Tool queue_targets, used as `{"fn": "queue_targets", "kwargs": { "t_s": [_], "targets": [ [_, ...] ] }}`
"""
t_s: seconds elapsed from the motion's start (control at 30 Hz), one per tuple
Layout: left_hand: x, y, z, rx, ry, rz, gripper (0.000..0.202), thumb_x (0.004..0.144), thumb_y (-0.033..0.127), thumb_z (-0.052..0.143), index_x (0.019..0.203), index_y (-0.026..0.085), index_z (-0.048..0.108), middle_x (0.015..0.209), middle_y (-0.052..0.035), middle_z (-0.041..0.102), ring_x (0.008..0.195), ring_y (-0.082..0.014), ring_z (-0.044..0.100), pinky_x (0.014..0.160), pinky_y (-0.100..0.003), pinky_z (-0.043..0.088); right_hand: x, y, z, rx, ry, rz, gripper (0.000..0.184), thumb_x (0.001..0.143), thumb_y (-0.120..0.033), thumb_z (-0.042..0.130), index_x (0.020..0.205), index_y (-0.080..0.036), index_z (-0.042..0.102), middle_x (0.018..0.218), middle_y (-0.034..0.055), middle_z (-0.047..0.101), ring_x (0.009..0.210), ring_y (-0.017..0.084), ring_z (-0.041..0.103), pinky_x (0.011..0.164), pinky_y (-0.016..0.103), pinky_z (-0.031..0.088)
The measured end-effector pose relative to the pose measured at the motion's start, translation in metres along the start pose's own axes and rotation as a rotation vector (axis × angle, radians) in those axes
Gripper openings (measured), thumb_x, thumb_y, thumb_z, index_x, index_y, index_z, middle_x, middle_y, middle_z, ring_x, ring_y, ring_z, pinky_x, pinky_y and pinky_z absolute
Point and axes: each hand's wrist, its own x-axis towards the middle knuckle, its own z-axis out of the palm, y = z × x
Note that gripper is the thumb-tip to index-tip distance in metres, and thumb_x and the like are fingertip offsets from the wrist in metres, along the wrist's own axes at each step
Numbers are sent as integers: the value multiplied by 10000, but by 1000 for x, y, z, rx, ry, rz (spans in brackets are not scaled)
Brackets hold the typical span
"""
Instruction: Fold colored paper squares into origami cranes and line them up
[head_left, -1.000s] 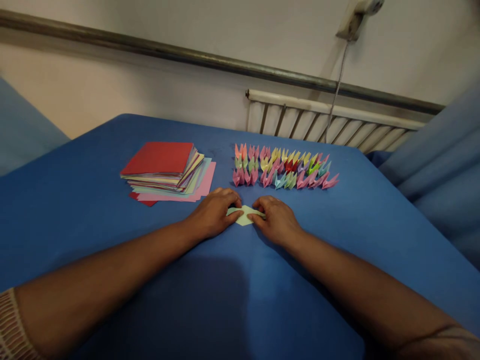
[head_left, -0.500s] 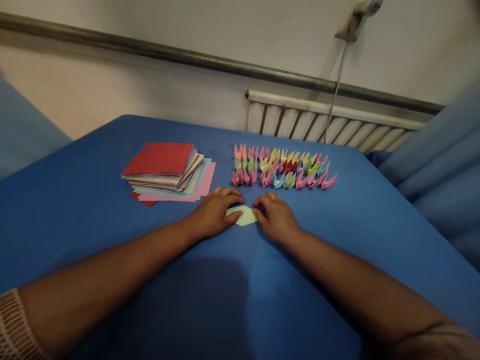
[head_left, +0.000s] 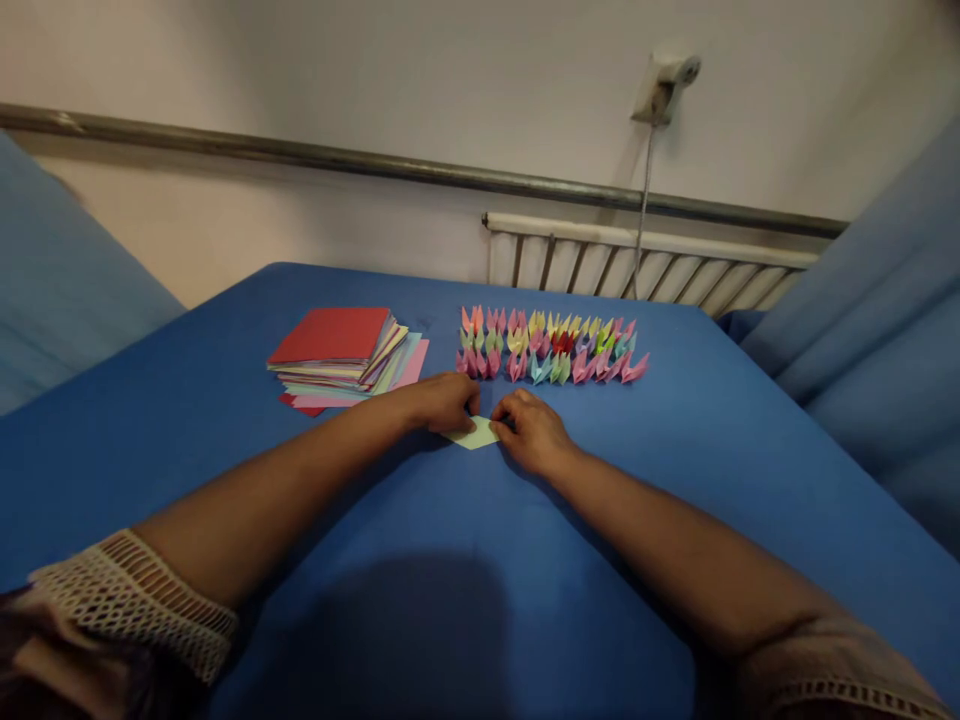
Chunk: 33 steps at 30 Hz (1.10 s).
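A small piece of pale green folded paper [head_left: 472,436] lies flat on the blue-covered table between my two hands. My left hand [head_left: 444,402] is at its left end, fingers curled down onto it, and covers that end from above. On the opposite end, my right hand [head_left: 534,430] has thumb and forefinger closed on the paper's tip. Just beyond my hands stand several folded paper cranes [head_left: 559,368] in close rows, pink, yellow, green, blue and red.
Left of my hands sits a thick stack of coloured paper sheets [head_left: 334,335], red on top, its lower sheets fanned out. The blue table [head_left: 600,600] reaches toward a wall with a metal pipe [head_left: 375,160] and a radiator [head_left: 600,260]. Blue curtains [head_left: 885,330] hang at both sides.
My left hand has turned, with its wrist raised and its fingers now curled downward over the paper's left end. My right hand keeps its grip. The whole view has shifted slightly.
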Motion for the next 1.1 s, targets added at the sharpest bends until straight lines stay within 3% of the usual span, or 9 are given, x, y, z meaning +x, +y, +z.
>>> {"fn": "queue_targets", "kwargs": {
  "t_s": [0.2, 0.33, 0.5, 0.6, 0.7, 0.8, 0.93, 1.1],
  "targets": [
    [-14, 2, 12, -26, 101, 18, 201, 741, 297, 593, 886, 181, 669, 822, -28, 678, 727, -182, 600, 606, -250, 404, 1, -1, -4, -2, -42, -69, 201, 886, -258, 613, 1075, -201, 650, 1058, 66, 639, 1001, 195, 560, 897, 345, 411],
    [-31, 7, 26, -105, 269, 10, 179, 794, 328, 571, 898, 196, 632, 817, -32, 686, 710, -196, 616, 595, -266, 405, 0, -3, -6, 30, -88, -126, 145, 903, -290, 596, 987, -203, 673, 1001, 42, 649, 974, 178, 563, 882, 326, 399],
    [-39, 6, 37, -273, 383, 25, 382, 822, 299, 591, 1188, 197, 547, 951, -39, 704, 843, -208, 657, 706, -286, 465, 1, -2, -2, 132, -23, -147, 48, 876, -226, 628, 845, -198, 652, 821, -4, 632, 792, 143, 568, 761, 271, 410],
    [-36, 1, 38, -319, 389, 70, 240, 855, 323, 572, 1064, 209, 608, 906, -17, 695, 822, -195, 646, 715, -288, 466, 2, 1, -2, 131, 49, -169, 68, 887, -201, 606, 828, -199, 640, 819, 3, 637, 811, 152, 579, 758, 276, 407],
    [-30, 0, 38, -208, 480, 106, 117, 875, 274, 543, 892, 191, 623, 853, -31, 670, 818, -203, 611, 725, -308, 456, 2, 1, -9, 18, 116, -209, 99, 926, -226, 557, 878, -201, 640, 909, 30, 663, 886, 175, 577, 811, 309, 390],
    [-23, 4, 38, 25, 628, 160, 102, 875, 186, 512, 910, 167, 605, 916, -79, 652, 908, -242, 572, 820, -369, 439, 3, -2, -17, -165, 140, -258, 175, 971, -245, 480, 943, -200, 646, 1002, 62, 668, 946, 203, 557, 852, 349, 358],
    [-18, 8, 42, 127, 572, 183, 123, 876, 141, 467, 870, 175, 586, 883, -87, 635, 902, -255, 560, 814, -391, 440, 2, -6, -18, -348, -6, -265, 191, 957, -178, 459, 973, -190, 649, 980, 86, 662, 921, 225, 544, 825, 363, 360],
    [-27, 0, 49, -94, 471, 180, 143, 821, 131, 505, 929, 195, 573, 940, -57, 627, 920, -220, 575, 823, -347, 466, -1, -5, -14, -214, -83, -200, 127, 928, -183, 493, 952, -170, 617, 914, 75, 620, 881, 209, 546, 788, 325, 414]
  ]
}}
